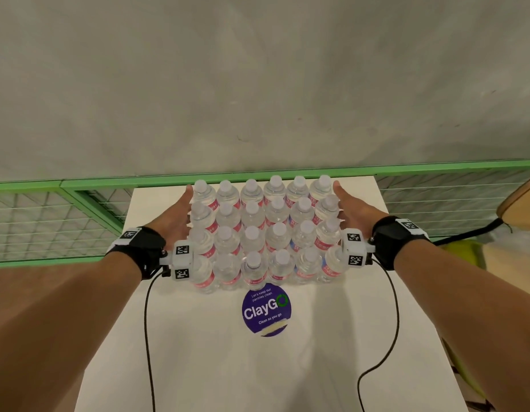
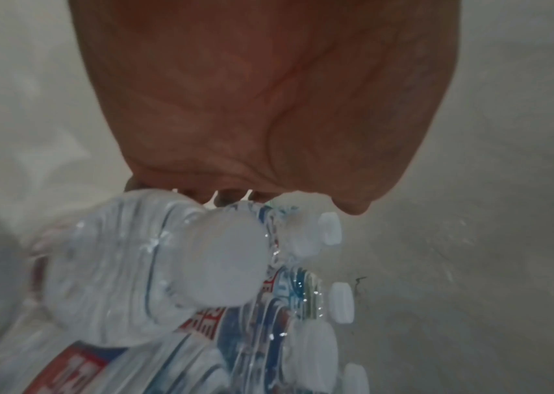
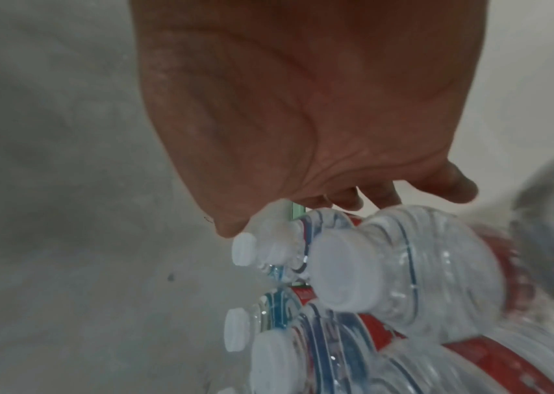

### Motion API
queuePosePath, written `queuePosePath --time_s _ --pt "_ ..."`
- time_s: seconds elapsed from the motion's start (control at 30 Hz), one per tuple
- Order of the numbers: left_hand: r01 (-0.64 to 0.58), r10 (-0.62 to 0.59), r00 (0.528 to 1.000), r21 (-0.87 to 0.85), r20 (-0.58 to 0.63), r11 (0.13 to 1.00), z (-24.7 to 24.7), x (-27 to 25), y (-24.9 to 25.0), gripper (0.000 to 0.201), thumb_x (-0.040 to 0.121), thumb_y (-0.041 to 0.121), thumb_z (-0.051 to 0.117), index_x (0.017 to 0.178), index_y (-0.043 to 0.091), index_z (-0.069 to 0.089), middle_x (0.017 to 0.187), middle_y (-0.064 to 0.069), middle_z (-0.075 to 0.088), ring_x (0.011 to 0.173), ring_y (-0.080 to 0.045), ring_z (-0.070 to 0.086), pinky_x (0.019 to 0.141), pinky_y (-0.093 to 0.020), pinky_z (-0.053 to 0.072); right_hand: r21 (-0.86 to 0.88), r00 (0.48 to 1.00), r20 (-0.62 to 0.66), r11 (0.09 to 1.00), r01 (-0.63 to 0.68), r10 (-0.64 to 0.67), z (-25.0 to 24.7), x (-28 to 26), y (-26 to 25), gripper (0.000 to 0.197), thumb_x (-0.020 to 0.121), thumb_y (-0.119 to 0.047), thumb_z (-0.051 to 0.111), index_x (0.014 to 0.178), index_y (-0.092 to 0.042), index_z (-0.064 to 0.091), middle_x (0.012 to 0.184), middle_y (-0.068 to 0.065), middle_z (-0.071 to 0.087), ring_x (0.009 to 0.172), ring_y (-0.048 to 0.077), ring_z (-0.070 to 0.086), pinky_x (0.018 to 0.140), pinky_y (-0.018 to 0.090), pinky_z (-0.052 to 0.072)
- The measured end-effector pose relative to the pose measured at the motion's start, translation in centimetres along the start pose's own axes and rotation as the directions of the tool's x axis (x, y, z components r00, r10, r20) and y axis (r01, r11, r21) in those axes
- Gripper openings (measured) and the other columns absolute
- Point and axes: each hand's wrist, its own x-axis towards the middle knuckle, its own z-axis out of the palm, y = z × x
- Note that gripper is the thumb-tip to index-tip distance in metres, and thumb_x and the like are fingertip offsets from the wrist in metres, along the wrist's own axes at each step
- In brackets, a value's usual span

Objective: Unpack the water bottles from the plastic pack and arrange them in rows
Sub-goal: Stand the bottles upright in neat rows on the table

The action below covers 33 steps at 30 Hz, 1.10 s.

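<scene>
Block of capped water bottles [image 1: 265, 233], four rows of six, standing upright on the white surface [image 1: 258, 370] with its far row close to the surface's back edge, beside the green mesh railing [image 1: 79, 197]; bare surface lies on the near side of the block, where a round purple ClayGO sticker [image 1: 266, 311] sits just beside the nearest row. The left hand [image 1: 176, 217] and right hand [image 1: 351, 211] flank the block's left and right sides, palms facing inward, fingers straight and relaxed along the outermost bottles, gripping nothing.
</scene>
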Motion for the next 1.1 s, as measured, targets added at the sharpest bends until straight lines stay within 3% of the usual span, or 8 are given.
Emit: queuePosePath --time_s 0.13,0.33,0.5,0.63,0.73,0.93,1.0,1.1 --pt "-0.058 0.058 0.998 -0.05 -0.013 0.997 0.1 0.5 1.4 0.089 0.08 0.087 0.031 0.147 0.03 0.04 0.14 -0.005 0.056 0.121 -0.029 0.059 0.104 -0.054 0.043 0.066 0.999 -0.041 0.998 0.006 -0.003 -0.8 1.8 -1.4 0.106 0.069 -0.091 0.042 0.146 -0.018 0.038 0.147 0.01 0.047 0.13 0.035 0.05 0.111 0.059 0.033" --pt "-0.047 0.047 0.999 -0.021 0.0 0.999 0.3 0.6 2.1 0.085 0.082 0.085 0.026 0.145 0.031 0.044 0.138 -0.006 0.057 0.123 -0.03 0.057 0.099 -0.052 0.047 0.05 0.999 -0.001 0.998 0.034 -0.034 -0.9 3.9 -1.6 0.1 0.074 -0.087 0.041 0.142 -0.013 0.048 0.137 0.012 0.057 0.111 0.033 0.061 0.081 0.041 0.054" --pt "-0.033 0.034 0.999 -0.025 0.017 0.999 0.5 0.8 2.0 0.088 0.078 0.089 0.029 0.147 0.034 0.043 0.143 -0.006 0.053 0.127 -0.031 0.055 0.103 -0.055 0.044 0.045 1.0 -0.011 0.999 0.024 -0.023 -1.8 6.7 -0.4 0.144 0.029 -0.099 0.056 0.147 -0.017 0.041 0.148 0.012 0.047 0.123 0.037 0.057 0.095 0.054 0.05" --pt "-0.045 0.043 0.998 -0.064 -0.036 0.997 -0.6 -0.4 2.0 0.105 0.075 0.091 0.031 0.158 0.028 0.016 0.16 -0.005 0.03 0.142 -0.034 0.037 0.111 -0.058 0.033 0.067 0.999 -0.008 0.997 0.045 -0.044 -1.3 2.9 -1.1 0.107 0.075 -0.088 0.038 0.149 -0.011 0.038 0.149 0.01 0.046 0.125 0.034 0.055 0.1 0.048 0.047" --pt "-0.104 0.085 0.986 -0.129 -0.145 0.986 -2.0 -2.5 0.6 0.105 0.075 0.089 0.036 0.157 0.025 0.019 0.161 -0.004 0.025 0.146 -0.034 0.028 0.114 -0.057 0.027 0.079 0.994 -0.046 0.992 0.1 -0.096 -3.3 1.2 1.0 0.102 0.08 -0.086 0.033 0.152 -0.014 0.034 0.153 0.005 0.04 0.134 0.033 0.045 0.111 0.057 0.033" --pt "-0.384 0.306 0.865 -0.131 -0.399 0.914 1.7 -8.9 -10.2 0.094 0.07 0.078 0.065 0.147 0.032 0.034 0.145 0.006 0.046 0.131 -0.018 0.049 0.108 -0.049 0.041 0.403 0.959 -0.254 0.887 0.227 -0.13 -4.0 -2.3 13.2 0.038 0.102 -0.022 0.046 0.14 -0.017 0.048 0.14 0.012 0.054 0.12 0.031 0.055 0.079 0.044 0.052" --pt "-0.39 0.337 0.832 -0.033 -0.44 0.92 4.5 -9.1 -14.4 0.103 0.066 0.065 0.079 0.149 0.036 0.026 0.152 0.005 0.038 0.134 -0.016 0.045 0.111 -0.047 0.039 0.366 0.95 -0.256 0.891 0.269 -0.182 -1.3 -4.1 17.3 0.056 0.098 -0.006 0.052 0.15 -0.017 0.032 0.147 0.012 0.047 0.121 0.03 0.054 0.091 0.043 0.049" --pt "-0.433 0.404 0.811 0.029 -0.423 0.901 9.3 -8.5 -17.2 0.119 0.061 0.036 0.094 0.151 0.038 0.016 0.153 0.015 0.033 0.134 0.003 0.04 0.11 -0.03 0.037 0.083 0.936 -0.241 0.955 0.284 -0.258 4.0 -5.4 20.0 0.104 0.083 -0.035 0.077 0.156 -0.035 0.003 0.159 -0.004 0.028 0.139 0.019 0.04 0.113 0.044 0.036"
